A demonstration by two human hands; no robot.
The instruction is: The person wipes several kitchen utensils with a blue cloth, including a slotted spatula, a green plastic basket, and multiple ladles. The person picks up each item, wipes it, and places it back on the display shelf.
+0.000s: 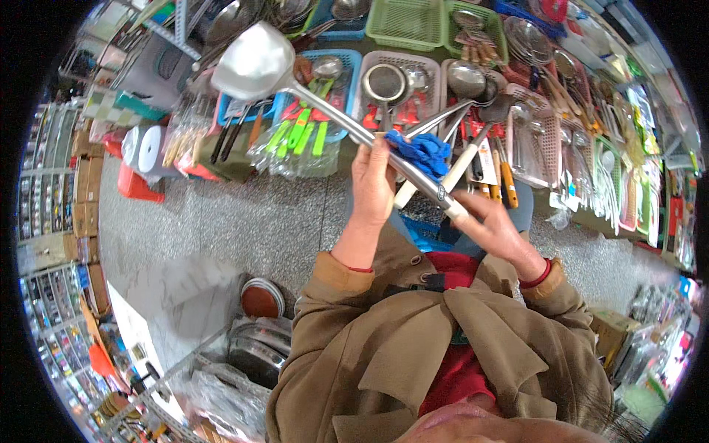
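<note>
A large steel wok spatula slants across the view, its broad shiny blade at the upper left. My left hand is wrapped around the middle of its shaft, thumb on top. At the cream-coloured end of the handle, my right hand pinches with thumb and fingers, slightly blurred. A crumpled blue cloth sits against the shaft beside my left hand; whether my fingers hold it is hidden. Beneath the shaft, another utensil with a cream handle crosses the other way.
Plastic baskets of kitchen utensils line the front, among them a pink basket with a strainer and a blue basket. Green-handled tools stick out leftward. A red plastic object rests on the speckled floor. Metal pans are behind at left.
</note>
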